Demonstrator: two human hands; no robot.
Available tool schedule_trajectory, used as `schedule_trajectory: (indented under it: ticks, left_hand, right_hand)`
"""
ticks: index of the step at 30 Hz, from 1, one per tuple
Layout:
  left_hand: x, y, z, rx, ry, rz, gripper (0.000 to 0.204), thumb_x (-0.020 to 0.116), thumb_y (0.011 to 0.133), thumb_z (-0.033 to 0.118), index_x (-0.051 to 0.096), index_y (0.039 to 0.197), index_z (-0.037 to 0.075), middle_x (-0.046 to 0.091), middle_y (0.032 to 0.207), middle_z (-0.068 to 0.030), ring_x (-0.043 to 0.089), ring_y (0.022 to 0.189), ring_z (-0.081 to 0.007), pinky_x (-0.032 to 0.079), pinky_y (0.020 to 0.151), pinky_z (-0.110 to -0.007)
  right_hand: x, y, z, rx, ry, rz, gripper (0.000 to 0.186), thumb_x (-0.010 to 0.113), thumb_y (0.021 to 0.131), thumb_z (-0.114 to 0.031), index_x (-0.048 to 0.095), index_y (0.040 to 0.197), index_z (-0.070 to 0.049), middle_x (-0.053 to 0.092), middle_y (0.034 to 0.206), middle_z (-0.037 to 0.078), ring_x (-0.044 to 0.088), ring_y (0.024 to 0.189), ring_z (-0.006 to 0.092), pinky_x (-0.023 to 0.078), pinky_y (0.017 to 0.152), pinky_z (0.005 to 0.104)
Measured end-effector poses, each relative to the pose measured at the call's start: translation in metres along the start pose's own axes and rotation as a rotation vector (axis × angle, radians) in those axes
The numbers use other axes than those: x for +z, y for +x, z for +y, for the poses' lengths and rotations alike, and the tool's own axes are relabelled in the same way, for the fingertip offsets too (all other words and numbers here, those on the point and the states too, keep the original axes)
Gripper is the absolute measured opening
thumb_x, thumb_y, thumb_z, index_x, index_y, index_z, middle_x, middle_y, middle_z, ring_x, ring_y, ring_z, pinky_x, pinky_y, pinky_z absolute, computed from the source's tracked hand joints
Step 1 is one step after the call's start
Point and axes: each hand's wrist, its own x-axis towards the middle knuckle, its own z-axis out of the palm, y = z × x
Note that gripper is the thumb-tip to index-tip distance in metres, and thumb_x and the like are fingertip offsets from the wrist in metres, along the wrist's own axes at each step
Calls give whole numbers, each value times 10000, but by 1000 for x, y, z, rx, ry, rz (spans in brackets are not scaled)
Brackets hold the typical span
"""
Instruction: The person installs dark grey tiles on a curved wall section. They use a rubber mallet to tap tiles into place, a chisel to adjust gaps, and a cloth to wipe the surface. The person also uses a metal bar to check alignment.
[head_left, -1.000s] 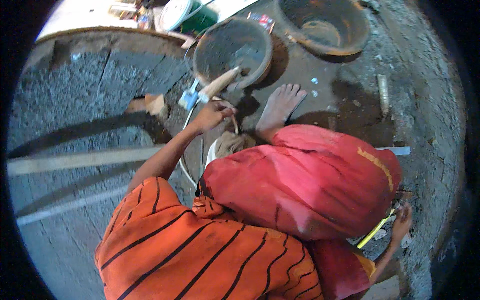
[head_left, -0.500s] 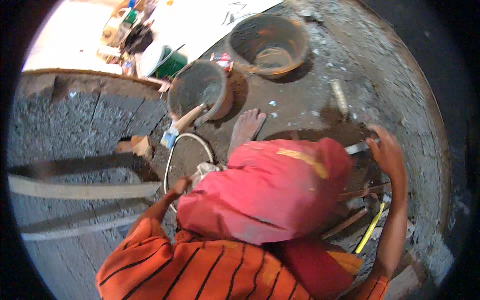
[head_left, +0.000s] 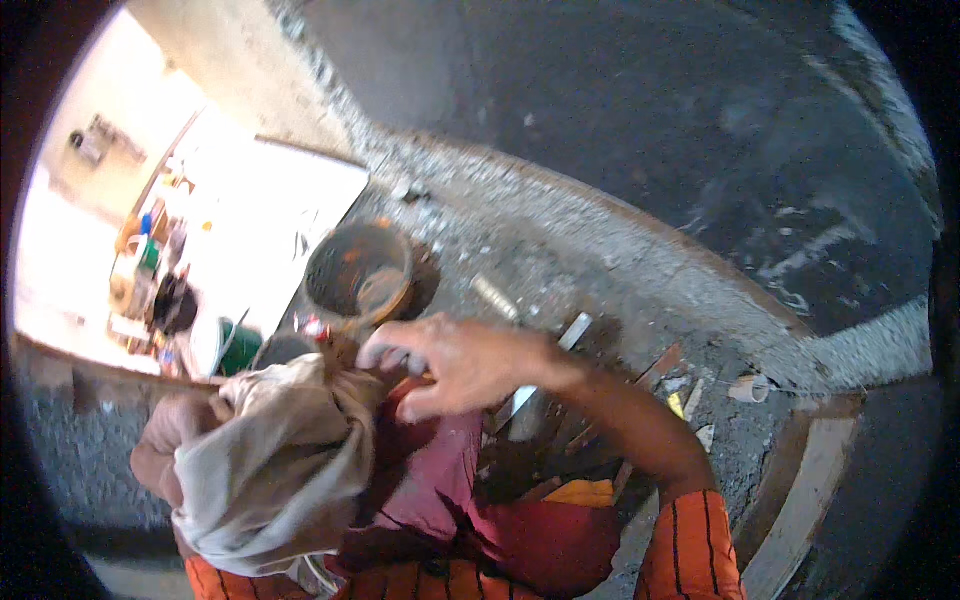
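Observation:
A crumpled beige cloth [head_left: 285, 460] is bunched up in front of my chest. My left hand [head_left: 165, 450] grips it from the left side, with the fingers partly covered by its folds. My right hand [head_left: 460, 365] reaches across from the right to the cloth's upper right edge. Its fingers are curved and apart, with the thumb below, and nothing shows between them. Whether the fingertips touch the cloth is hard to tell. Part of a pale loop [head_left: 318, 572] hangs under the cloth. Behind my right forearm lies a flat pale metal strip [head_left: 575, 332].
A round dark tub [head_left: 360, 270] stands ahead, with a green and white bucket [head_left: 235, 345] to its left. A short pale stick [head_left: 495, 297], a yellow piece [head_left: 676, 404] and a pale cylinder [head_left: 748, 388] lie on the rough floor. A low rough wall [head_left: 600, 235] curves along the far right.
My left hand has raised the cloth from beside my knee. My right hand has left the metal strip and crossed to the cloth. The view has swung rightward and up.

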Motion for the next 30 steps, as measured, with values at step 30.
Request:
schedule_trajectory:
  ticks: [30]
  left_hand:
    - [132,315,92,325,187,-465,245,558,874,288,652,897,64,635,846,-40,602,741,-119,512,709,-284]
  right_hand:
    - [-97,-145,-93,484,-411,970,430,736,765,-227,573,1105,-19,627,1047,120,577,961,210,445,867,341]
